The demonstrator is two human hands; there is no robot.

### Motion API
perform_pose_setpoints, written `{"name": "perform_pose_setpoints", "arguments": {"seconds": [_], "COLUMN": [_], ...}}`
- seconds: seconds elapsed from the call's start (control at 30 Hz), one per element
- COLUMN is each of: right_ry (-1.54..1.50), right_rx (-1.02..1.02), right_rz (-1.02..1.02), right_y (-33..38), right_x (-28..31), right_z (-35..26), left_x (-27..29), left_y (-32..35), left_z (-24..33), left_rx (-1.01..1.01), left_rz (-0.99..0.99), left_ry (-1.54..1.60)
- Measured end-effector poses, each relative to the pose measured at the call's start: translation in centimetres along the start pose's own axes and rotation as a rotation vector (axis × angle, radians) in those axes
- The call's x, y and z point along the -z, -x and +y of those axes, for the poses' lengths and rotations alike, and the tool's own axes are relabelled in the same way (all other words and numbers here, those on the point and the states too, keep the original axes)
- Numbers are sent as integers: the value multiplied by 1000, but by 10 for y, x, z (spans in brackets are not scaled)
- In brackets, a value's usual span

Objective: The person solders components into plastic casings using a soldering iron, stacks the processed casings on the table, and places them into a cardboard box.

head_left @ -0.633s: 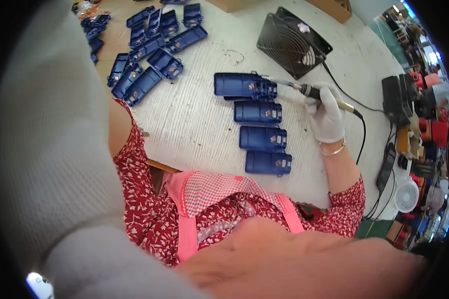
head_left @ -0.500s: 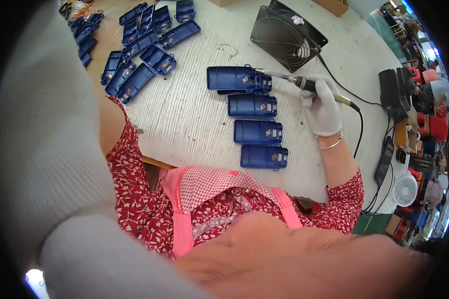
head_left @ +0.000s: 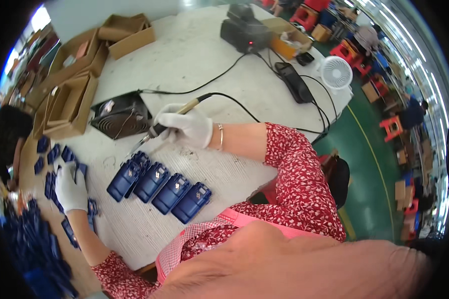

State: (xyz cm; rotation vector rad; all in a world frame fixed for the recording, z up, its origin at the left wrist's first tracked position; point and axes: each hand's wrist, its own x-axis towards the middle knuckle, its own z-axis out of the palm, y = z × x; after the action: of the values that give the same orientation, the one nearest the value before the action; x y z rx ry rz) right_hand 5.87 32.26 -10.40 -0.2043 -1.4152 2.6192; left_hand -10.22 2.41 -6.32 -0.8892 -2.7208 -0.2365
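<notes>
Head view. Our right hand point(head_left: 184, 127), gloved white, has its fingers wrapped tight round the soldering iron point(head_left: 172, 119), pen-fashion; the tip slopes down-left toward the leftmost of four blue housings point(head_left: 157, 183) lined up in a slanted row on the white table point(head_left: 194, 55). The tip sits just above that housing's upper end, ahead of the fingertips, the cord trailing back over the wrist. Our left hand point(head_left: 71, 188), also gloved, rests well apart at the left edge among loose blue parts point(head_left: 50, 169), fingers loosely curled on one (whether it actually pinches it we cannot tell). To solder cleanly, we judge the wrist wants bracing on the table. A black fan unit point(head_left: 119, 115) stands just behind the iron.
</notes>
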Motion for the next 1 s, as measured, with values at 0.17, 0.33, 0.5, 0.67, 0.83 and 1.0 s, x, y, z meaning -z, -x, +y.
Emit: {"name": "perform_pose_setpoints", "arguments": {"seconds": [0.17,0.33,0.5,0.67,0.83,1.0], "right_ry": [0,32,6,13,16,76], "right_rx": [26,-37,12,-3,-5,18], "right_rz": [-60,-28,-79,-75,-42,-49], "right_y": [1,-3,-3,-2,-1,0], "right_x": [4,6,7,6,3,0], "right_z": [2,2,5,3,3,1], "left_x": [-32,-35,-31,-35,-36,-34], "left_y": [6,2,0,5,0,-5], "left_z": [-24,-25,-28,-29,-32,-22], "left_rx": [80,37,23,61,27,10], "left_rz": [-86,-141,-98,-112,-53,207], "left_ry": [-128,67,141,37,201,399]}}
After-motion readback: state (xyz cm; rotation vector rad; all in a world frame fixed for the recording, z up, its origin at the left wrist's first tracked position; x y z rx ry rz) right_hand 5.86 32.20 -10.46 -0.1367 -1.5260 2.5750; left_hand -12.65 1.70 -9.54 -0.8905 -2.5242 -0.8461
